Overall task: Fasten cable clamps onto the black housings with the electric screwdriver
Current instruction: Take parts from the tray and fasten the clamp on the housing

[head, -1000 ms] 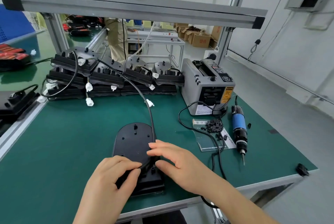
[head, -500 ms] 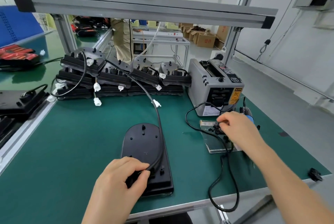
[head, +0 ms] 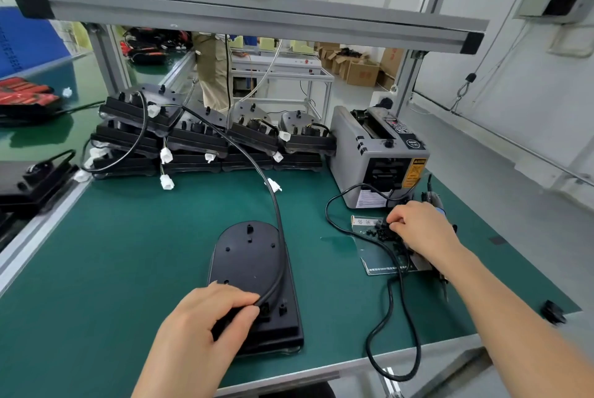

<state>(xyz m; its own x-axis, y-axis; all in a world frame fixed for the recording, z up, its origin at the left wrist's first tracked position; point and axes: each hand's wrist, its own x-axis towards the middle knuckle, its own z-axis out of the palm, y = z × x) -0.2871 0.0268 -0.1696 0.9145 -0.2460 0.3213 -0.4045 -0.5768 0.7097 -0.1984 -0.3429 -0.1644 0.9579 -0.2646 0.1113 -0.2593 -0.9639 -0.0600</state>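
While the flat black plastic housing [head: 250, 262] lies midway on the green bench mat [head: 128, 253], the left hand [head: 205, 323] rests on its near end, pinching its thin black cable [head: 277, 214] between thumb and forefinger. Well to the right, small black parts [head: 379, 231] lie heaped on a clear plastic bag [head: 373, 257]; the right hand [head: 421, 230] curls its fingers into them, grasp impossible to judge.

My left hand [head: 205, 330] is low and close, fingers curled, thumb and forefinger pinching the cable [head: 279, 221]. Right arm's stretched out, right hand [head: 421, 230] knuckles-up, fingers bent down, tips hidden.
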